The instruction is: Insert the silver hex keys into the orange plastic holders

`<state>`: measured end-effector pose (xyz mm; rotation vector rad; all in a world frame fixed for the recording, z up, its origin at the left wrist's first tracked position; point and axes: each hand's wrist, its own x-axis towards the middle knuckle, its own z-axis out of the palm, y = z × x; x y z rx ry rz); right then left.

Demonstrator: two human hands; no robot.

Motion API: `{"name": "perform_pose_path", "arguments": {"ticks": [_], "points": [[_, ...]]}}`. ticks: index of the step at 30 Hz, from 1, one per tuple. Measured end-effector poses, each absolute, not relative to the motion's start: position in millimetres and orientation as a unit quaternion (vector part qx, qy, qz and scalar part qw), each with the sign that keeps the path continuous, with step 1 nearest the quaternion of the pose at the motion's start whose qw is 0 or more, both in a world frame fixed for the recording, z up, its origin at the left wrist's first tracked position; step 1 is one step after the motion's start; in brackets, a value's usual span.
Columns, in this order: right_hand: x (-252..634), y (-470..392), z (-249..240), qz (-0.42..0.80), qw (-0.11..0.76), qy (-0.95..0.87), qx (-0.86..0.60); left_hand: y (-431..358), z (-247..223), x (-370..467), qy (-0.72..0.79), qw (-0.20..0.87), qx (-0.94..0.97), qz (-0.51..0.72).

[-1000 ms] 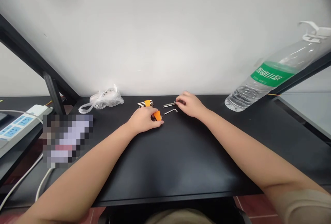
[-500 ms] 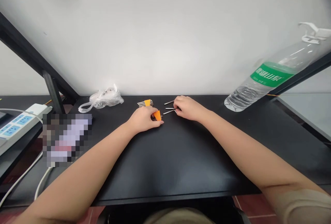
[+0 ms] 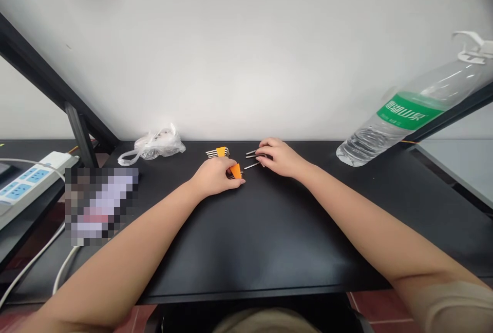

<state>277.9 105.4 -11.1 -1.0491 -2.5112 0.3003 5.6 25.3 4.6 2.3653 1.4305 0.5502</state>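
My left hand [image 3: 215, 175] is closed round an orange hex key holder [image 3: 235, 171], with short metal key ends showing at its lower edge. Just behind that hand, a second holder [image 3: 221, 152], yellow-orange, lies on the black table with several hex keys in it. To the right, my right hand [image 3: 279, 157] has its thumb and forefinger at the end of a loose hex key [image 3: 251, 156], apparently in a pinch; the fingertips partly hide the contact. Another hex key [image 3: 251, 152] lies beyond it, partly under the fingers. A nearer hex key [image 3: 252, 166] rests on the table below the thumb.
A crumpled clear plastic bag [image 3: 158, 144] lies at the back left. Towards the right stands a large water bottle [image 3: 408, 112] with a green label. A blurred-out object [image 3: 102, 204] and a white power strip [image 3: 34, 179] with cables are on the left. A wall closes off the back.
My right hand has shifted slightly and its fingers have spread more. The middle loose hex key has moved away from me, closer to the farthest one. My left hand keeps its hold.
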Motion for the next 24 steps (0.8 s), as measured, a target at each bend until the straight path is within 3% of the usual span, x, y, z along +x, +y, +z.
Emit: {"name": "perform_pose_path", "arguments": {"ticks": [8,18,24], "points": [[279.6,105.0,-20.4,0.088,0.168,-0.897,-0.401,25.6,3.7,4.9,0.503,0.160,0.828,0.189],[268.2,93.3,-20.8,0.131,0.195,-0.899,-0.369,24.6,5.3,5.1,0.497,0.176,0.826,0.198],[253.4,52.8,29.8,0.137,0.203,-0.902,-0.356,25.7,3.8,4.3,0.493,0.170,0.829,0.202]]}}
